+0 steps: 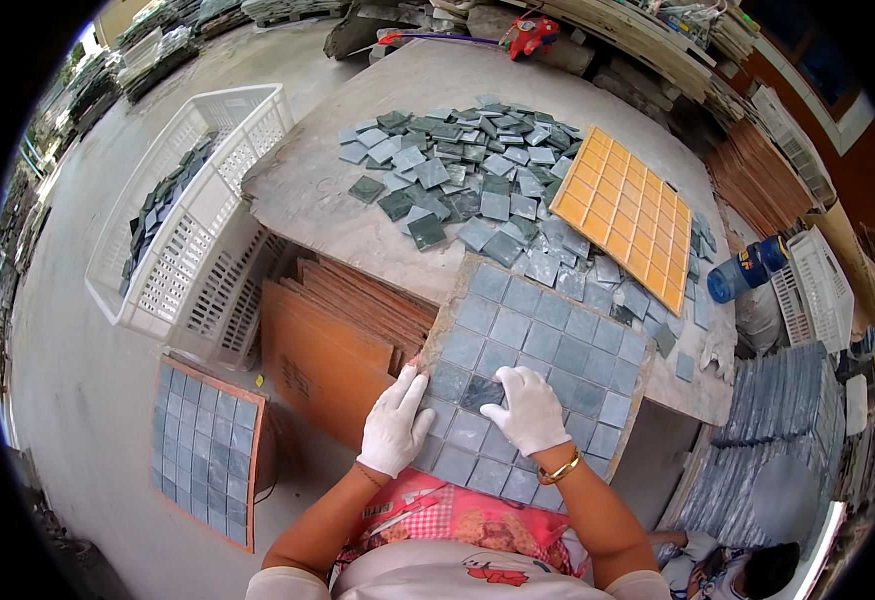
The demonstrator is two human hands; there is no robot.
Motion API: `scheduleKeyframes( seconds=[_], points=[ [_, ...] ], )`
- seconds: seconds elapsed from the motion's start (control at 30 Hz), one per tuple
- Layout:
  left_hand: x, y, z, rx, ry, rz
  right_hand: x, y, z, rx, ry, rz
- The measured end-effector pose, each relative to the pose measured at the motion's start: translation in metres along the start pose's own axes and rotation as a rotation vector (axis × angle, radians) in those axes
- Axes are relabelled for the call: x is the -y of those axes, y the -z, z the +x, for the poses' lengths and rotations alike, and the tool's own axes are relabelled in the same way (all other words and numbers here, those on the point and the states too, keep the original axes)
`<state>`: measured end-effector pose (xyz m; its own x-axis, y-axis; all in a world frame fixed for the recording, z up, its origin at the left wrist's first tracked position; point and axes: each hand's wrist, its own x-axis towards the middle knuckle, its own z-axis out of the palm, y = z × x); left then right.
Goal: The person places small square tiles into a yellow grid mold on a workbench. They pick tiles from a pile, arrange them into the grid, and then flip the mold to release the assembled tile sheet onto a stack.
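Note:
A board with a sandy-coloured rim holds rows of square blue-grey stone tiles (558, 348); it is tilted in front of me, its far part on the table. My left hand (396, 422), in a white glove, lies along the board's left edge with its fingers stretched out and thumb apart. My right hand (528, 410), gloved too, is bent over the tiles. Its thumb and forefinger are at the right side of a darker square tile (482, 393) in the grid, closed against it. The right palm covers some neighbouring tiles.
Loose tiles (428, 172) heap on the table (303, 170), beside an orange grid tray (626, 215). White crates (203, 225) stand left, brown boards (328, 335) below the table. A tiled panel (206, 440) leans lower left; stacked tile sheets (778, 430) and another person (733, 570) are right.

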<state>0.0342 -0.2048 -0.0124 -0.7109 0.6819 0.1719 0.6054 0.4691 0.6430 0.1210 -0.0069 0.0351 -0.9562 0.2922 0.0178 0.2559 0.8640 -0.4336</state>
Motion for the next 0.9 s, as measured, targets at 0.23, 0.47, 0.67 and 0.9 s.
scheduleKeyframes(
  seconds=[0.23,0.47,0.67,0.9],
  points=[
    [0.001,0.002,0.0,-0.003,0.007,-0.083,-0.008,0.017,0.008,0.141,-0.16,0.292],
    [0.001,0.001,0.002,0.0,0.034,-0.141,0.003,0.02,-0.01,-0.051,-0.596,1.086],
    [0.005,0.001,0.001,-0.002,0.034,-0.153,0.018,-0.001,-0.035,0.014,-0.18,-0.05],
    [0.001,0.006,0.003,0.023,0.058,-0.137,0.0,-0.017,-0.025,-0.081,0.086,0.048]
  ],
)
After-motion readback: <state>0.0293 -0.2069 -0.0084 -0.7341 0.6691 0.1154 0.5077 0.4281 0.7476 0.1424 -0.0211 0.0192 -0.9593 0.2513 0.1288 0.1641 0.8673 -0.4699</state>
